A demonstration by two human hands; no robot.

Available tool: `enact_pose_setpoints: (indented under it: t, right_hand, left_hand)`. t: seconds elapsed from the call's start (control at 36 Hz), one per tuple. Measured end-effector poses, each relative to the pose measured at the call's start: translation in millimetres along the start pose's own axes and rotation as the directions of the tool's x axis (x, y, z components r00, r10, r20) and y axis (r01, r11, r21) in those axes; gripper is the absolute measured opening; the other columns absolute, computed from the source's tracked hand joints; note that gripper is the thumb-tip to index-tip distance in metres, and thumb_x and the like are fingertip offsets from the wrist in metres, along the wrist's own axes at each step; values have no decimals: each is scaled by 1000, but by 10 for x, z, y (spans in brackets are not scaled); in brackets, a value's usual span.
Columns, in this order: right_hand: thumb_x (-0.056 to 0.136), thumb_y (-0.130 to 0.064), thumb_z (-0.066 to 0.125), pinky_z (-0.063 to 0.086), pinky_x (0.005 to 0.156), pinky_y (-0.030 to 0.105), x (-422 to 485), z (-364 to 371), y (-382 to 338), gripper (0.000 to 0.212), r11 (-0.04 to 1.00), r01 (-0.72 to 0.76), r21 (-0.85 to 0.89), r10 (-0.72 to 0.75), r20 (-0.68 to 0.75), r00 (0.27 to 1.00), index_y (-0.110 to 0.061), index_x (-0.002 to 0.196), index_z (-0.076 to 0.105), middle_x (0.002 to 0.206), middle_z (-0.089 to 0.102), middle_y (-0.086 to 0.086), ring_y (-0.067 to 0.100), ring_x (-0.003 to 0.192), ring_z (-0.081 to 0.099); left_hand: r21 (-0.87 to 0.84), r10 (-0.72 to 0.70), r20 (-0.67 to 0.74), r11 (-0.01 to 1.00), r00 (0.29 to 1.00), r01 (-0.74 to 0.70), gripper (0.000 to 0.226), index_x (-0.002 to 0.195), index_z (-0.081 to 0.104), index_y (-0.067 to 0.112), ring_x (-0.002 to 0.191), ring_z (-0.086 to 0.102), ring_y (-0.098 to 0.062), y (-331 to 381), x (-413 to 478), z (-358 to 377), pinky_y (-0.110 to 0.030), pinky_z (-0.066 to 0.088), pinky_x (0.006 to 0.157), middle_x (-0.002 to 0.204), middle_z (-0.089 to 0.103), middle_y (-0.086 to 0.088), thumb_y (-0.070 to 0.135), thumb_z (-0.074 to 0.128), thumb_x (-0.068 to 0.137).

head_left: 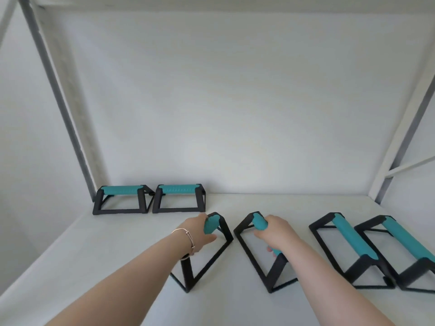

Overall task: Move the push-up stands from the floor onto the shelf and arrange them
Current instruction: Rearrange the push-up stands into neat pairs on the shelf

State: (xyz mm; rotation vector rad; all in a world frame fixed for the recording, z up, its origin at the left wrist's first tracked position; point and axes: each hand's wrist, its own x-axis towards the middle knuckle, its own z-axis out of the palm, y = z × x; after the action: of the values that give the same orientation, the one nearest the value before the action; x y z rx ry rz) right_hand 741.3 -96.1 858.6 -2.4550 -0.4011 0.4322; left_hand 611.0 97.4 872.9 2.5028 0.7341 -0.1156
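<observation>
Head view: both hands grip teal-handled stands [213, 250], labels prob. unreadable.

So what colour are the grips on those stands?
Teal foam grips on black frames, in the head view.

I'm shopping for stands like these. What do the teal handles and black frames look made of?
The teal grip of the back-left push-up stand looks like matte foam or soft rubber: dull, with no glare and a faint ribbed texture. Its black frame is flat, straight-edged bar with a matte finish, probably painted metal or hard plastic; the view cannot settle which.
</observation>
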Motion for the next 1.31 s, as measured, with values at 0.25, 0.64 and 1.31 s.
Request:
enact_pose_setpoints:
  t: [0.25, 0.64, 1.31]
  right_hand:
    - [80, -28, 73, 48, 79, 32, -103, 246, -553, 37, 954, 220, -203, -215, 48, 975, -18, 113, 60, 107, 62, 2, 22, 96, 62]
    - [93, -36, 58, 34, 104, 40, -51, 1283, -1630, 43, 789, 510, -343, -471, 196, 860, -47, 133, 49, 125, 56, -5, 25, 119, 49]
    - [88, -68, 46, 33, 100, 37, 16, 1686, -1951, 40, 849, 369, -378, -399, -3, 917, -41, 112, 63, 104, 62, -12, 14, 104, 54]
  left_hand:
    - [151, 102, 74, 982, 992, -112, 49, 132, 48, 39, 79, 69, -11, -997, -196, -789, -28, 58, 76, 103, 62, 10, 45, 64, 86]
    - [255, 128, 109, 955, 986, -152, 48, 133, 53, 42, 103, 57, -14, -2261, -82, -1494, -29, 46, 94, 117, 61, 10, 30, 65, 88]
    - [373, 189, -158, 920, 969, -118, 50, 127, 53, 45, 98, 55, -14, -2637, 351, -1260, -38, 33, 99, 101, 57, 13, 72, 40, 87]
